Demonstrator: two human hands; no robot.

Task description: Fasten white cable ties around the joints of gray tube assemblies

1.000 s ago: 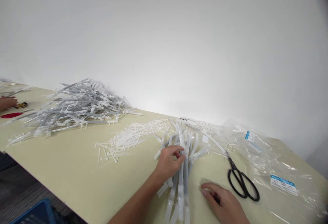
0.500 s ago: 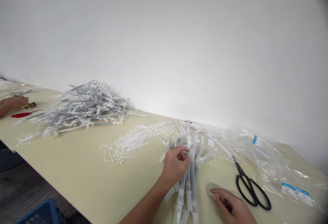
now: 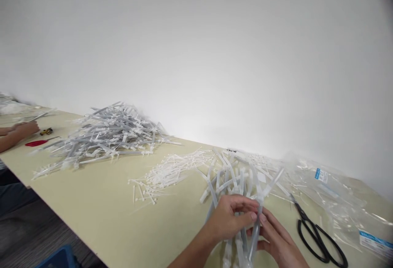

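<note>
Evidently, a branched tube (image 3: 256, 233), at 5 o'clock in view, is pinched by the fingertips of the left hand (image 3: 229, 217) and right hand (image 3: 278, 243). Neighbouring tubes (image 3: 229, 183) could be dragged along, being crossed closely. Half a second earlier, the right hand was held apart from them.

This looks like a hand-assembly workshop: a long tabletop (image 3: 116, 206) against a plain wall (image 3: 196, 55), a branched tube (image 3: 255, 237) in the left grip (image 3: 232, 217), a tube heap (image 3: 113, 133) and cable ties (image 3: 175, 170) leftward, scissors (image 3: 315, 235) rightward, a co-worker's hands (image 3: 26, 130) far left.
</note>
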